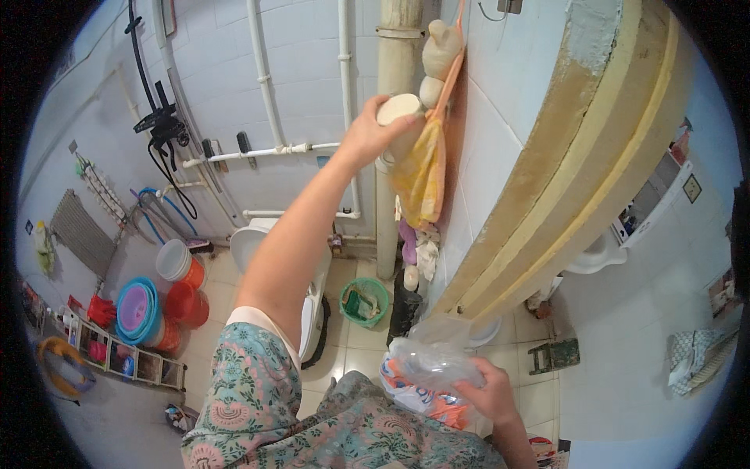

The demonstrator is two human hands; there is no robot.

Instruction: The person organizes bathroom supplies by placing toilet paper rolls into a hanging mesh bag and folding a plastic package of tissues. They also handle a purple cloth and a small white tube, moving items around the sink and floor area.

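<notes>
My left hand (370,131) is stretched out to the wall beside the door frame. Its fingers are wrapped round a pale cylinder with a flat cream top (399,109); I cannot make out its exact kind. Right by it hangs a yellow-and-orange cloth (424,176), and a pale rounded figure (441,48) hangs just above. Lower down, near my body, my right hand (491,393) pinches a crumpled clear plastic bag (430,366). Under that bag shows a white, blue and orange printed plastic bag (426,400).
A thick cream pipe (399,59) runs down the wall. Below my left arm are a toilet (308,313) and a green basket (365,302). Basins (137,310), a red bucket (187,303) and a rack (125,356) stand at left. The yellowish door frame (574,164) rises at right.
</notes>
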